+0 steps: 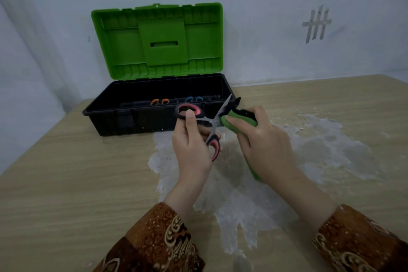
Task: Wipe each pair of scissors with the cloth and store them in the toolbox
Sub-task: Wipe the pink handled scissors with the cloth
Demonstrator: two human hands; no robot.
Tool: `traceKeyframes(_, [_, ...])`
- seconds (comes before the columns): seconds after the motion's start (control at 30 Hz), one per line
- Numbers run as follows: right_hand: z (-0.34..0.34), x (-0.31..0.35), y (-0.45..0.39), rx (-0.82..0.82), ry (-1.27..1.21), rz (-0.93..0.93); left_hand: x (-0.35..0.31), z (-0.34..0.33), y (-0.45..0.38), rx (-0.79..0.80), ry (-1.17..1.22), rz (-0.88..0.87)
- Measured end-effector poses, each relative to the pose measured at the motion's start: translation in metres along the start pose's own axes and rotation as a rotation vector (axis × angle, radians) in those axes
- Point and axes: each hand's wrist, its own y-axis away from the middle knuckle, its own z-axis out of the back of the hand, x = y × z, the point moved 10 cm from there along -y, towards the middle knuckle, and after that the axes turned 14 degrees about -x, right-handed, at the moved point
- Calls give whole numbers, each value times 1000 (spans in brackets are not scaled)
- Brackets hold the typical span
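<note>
Wooden table (66, 183) with worn patch (320, 150), pale wall (265, 17).

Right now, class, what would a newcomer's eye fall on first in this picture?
The bright green lid of the open toolbox stands up against the wall at the back. In front of it, the left hand holds open pink-handled scissors while the right hand presses a green cloth on a blade.

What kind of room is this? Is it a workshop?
Probably just a plain room, not a real workshop. A wooden table sits in the corner of bare pale walls, with only an open toolbox on it. No workbench or hanging tools show.
</note>
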Motion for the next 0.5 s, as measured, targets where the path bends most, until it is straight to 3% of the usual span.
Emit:
traceKeyframes(0.13, [6,10,4,-29,-40,89,-4,1,-1,-15,41,12])
traceKeyframes(0.4, [22,-41,-8,-96,40,-154,-12,0,-9,45,49,0])
traceKeyframes(0.5, [35,-14,-13,-172,-42,-8,-16,-7,-2,82,-14,-76])
